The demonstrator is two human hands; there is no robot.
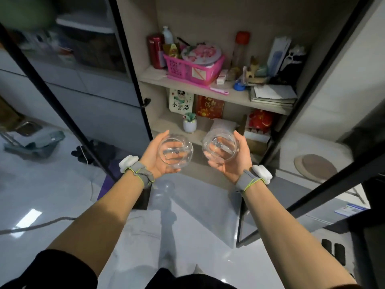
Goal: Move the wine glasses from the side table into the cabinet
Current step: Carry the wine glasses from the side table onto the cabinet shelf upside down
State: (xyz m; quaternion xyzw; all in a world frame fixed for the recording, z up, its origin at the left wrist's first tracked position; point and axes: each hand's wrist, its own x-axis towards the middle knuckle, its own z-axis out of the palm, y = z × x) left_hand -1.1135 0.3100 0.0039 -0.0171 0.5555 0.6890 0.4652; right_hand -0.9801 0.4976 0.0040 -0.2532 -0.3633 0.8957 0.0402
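I hold two clear wine glasses in front of the open cabinet [208,21]. My left hand [155,158] cups the bowl of the left wine glass [177,152], seen from above with its rim facing me. My right hand [234,158] cups the bowl of the right wine glass [218,147] the same way. Both glasses hover just in front of the lower shelf [200,135]. Their stems and feet are hidden below the bowls.
The lower shelf holds a small white plant pot [189,123], a red box [209,106] and a red ornament [260,120]. The upper shelf [187,84] carries a pink basket [191,68], bottles and papers. Glass doors [87,84] stand open on both sides. A round stool [316,166] is at right.
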